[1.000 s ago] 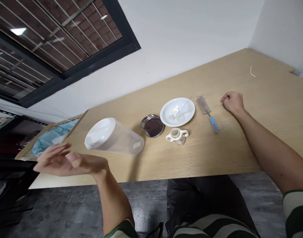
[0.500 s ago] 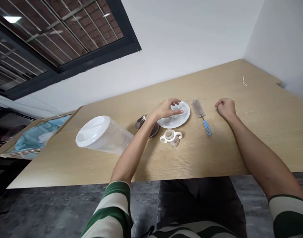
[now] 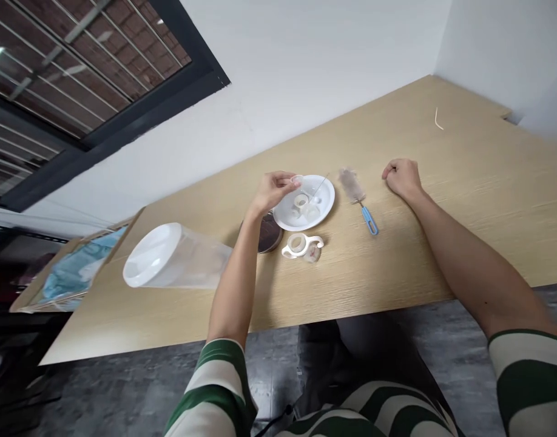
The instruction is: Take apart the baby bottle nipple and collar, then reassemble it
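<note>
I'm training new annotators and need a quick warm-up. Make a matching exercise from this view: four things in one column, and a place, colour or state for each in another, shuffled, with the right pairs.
Column one
1. Left hand
2. Right hand
3. Brush
4. Tall translucent container

Column two
A. Has a blue handle
B. Topped with a white lid
C. Loosely closed, on the table
D. Holding a small clear piece at the white plate

Right pairs: 1-D, 2-C, 3-A, 4-B

Between right hand point(image 3: 403, 177) and plate point(image 3: 328, 200), only the brush point(image 3: 352, 186) obstructs.
</note>
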The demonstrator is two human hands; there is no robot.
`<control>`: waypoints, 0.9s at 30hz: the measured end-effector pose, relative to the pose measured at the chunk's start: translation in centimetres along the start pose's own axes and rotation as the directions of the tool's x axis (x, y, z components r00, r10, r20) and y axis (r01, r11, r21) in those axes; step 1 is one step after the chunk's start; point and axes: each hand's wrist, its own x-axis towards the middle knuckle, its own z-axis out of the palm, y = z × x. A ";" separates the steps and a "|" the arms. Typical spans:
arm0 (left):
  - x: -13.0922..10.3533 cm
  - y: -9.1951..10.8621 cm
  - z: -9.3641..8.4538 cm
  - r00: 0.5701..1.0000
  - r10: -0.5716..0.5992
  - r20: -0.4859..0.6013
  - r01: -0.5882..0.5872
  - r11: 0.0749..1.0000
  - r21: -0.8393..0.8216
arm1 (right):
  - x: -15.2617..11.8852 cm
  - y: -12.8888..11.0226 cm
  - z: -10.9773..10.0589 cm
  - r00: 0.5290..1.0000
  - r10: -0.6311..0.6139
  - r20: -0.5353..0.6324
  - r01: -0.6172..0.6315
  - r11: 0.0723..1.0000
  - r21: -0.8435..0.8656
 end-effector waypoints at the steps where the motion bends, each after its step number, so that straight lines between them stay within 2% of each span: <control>1: -0.3 0.2 -0.3 1.000 -0.001 -0.028 0.000 0.999 -0.037 | 0.0 0.0 0.0 1.000 0.007 0.003 -0.007 1.000 0.008; 4: -1.5 1.7 -1.1 0.991 0.071 -0.110 -0.081 0.993 -0.086 | 0.0 0.1 0.0 1.000 0.007 0.007 -0.007 1.000 0.012; 7: -3.6 4.0 -2.2 0.967 0.163 -0.194 -0.180 0.981 -0.073 | 0.0 0.2 -0.1 1.000 -0.004 -0.003 0.004 1.000 -0.004; 10: -6.4 6.3 -3.5 0.942 0.195 -0.274 -0.214 0.976 -0.043 | -0.1 0.1 -0.2 1.000 -0.004 0.000 0.004 1.000 -0.017; 13: -9.4 7.6 -4.2 0.933 0.197 -0.302 -0.226 0.972 -0.065 | -0.1 0.0 -0.3 1.000 -0.004 0.010 0.004 1.000 -0.029; 16: -11.9 7.8 -4.1 0.936 0.196 -0.291 -0.238 0.964 -0.116 | -0.2 0.0 -0.4 1.000 -0.021 -0.003 0.021 0.999 -0.041; 20: -14.3 6.9 -3.6 0.945 0.169 -0.281 -0.219 0.963 -0.158 | -0.3 0.0 -0.5 1.000 -0.024 -0.011 0.024 0.999 -0.043; 27: -15.5 5.5 -2.2 0.980 0.057 -0.193 -0.110 0.955 -0.277 | -0.6 -0.3 -0.8 1.000 -0.005 -0.016 0.005 0.999 -0.034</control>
